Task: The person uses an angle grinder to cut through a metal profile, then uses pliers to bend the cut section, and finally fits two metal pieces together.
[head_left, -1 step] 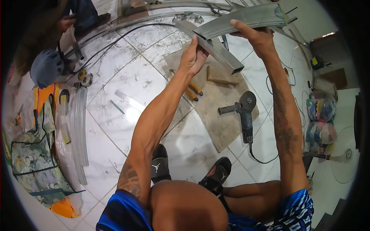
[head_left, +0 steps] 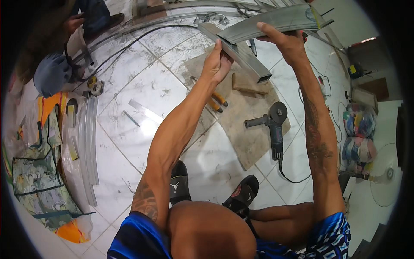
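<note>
My left hand (head_left: pixel 217 64) is closed round a square metal tube (head_left: pixel 249 62), its thumb lying along the near side. The tube slants down to the right, with its hollow end toward me. My right hand (head_left: pixel 285 42) grips a wide grey metal profile (head_left: pixel 276 19), thumb on top and fingers hidden beneath. The left end of this profile meets the tube close to my left hand; whether they are joined, I cannot tell. Below my hands, an angle grinder (head_left: pixel 276 131) lies on the floor, partly on a worn brown board (head_left: pixel 237 142). Orange-handled pliers (head_left: pixel 217 103) and a wood block (head_left: pixel 248 85) lie nearby.
Long metal profiles (head_left: pixel 89 142) lie on the left beside a patterned cloth bag (head_left: pixel 36 181). Another person's hand (head_left: pixel 75 23) and a grey-blue cap (head_left: pixel 52 75) show at upper left. A black cable (head_left: pixel 142 36) crosses the tiles. A fan (head_left: pixel 386 172) stands right.
The square tube and wide profile have shifted very slightly in my hands' grip. Both hands keep their hold, and the floor items stay where they were.
</note>
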`<action>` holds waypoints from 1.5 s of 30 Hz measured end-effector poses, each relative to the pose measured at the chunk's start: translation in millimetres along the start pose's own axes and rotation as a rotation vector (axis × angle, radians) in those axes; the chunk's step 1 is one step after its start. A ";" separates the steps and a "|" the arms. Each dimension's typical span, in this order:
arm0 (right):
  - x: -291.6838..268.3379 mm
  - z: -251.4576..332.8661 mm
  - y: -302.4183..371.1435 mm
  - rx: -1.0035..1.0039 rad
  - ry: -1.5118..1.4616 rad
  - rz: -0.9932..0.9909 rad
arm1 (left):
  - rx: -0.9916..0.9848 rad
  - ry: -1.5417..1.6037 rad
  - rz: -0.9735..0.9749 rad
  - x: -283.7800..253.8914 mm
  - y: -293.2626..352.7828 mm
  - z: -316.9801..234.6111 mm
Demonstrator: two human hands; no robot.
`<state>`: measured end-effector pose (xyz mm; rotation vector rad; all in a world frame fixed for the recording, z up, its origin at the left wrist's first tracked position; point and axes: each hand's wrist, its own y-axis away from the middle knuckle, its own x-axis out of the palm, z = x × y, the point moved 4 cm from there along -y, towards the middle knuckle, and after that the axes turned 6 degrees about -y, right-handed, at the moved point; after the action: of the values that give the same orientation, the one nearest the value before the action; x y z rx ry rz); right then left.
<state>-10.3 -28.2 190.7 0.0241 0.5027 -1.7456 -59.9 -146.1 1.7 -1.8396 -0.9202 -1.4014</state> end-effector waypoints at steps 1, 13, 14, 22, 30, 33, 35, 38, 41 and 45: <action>4.0 -7.8 1.9 0.023 -0.006 -0.015 | -0.004 0.003 -0.074 -5.2 0.7 3.7; 36.4 -63.7 12.6 0.188 0.001 -0.087 | -0.029 -0.107 -0.539 -47.6 0.2 20.1; 34.4 -66.3 11.2 0.188 -0.008 -0.083 | -0.036 -0.106 -0.569 -48.1 -0.3 21.8; 18.5 -77.3 6.5 0.196 -0.043 0.002 | -0.137 -0.121 -0.619 -49.7 -3.1 29.8; 17.8 -76.8 6.6 0.228 0.041 -0.034 | -0.165 -0.148 -0.587 -55.3 -4.1 34.2; 19.2 -76.4 7.4 0.244 0.050 -0.033 | -0.160 -0.120 -0.577 -57.6 -3.1 34.3; 13.6 -81.8 7.2 0.244 0.032 -0.034 | -0.154 -0.093 -0.574 -54.6 -2.5 36.4; 11.2 -83.0 6.6 0.228 -0.010 -0.037 | -0.148 -0.111 -0.567 -51.4 -2.8 37.3; 18.0 -77.9 7.9 0.227 0.004 -0.046 | -0.134 -0.106 -0.556 -55.6 -2.5 32.0; 17.8 -76.6 10.9 0.234 0.000 -0.051 | -0.132 -0.098 -0.589 -52.6 0.8 34.9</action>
<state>-23.8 -20.0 112.9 0.1778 0.2992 -1.8469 -50.8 -125.6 -57.3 -1.8229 -1.5402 -1.7578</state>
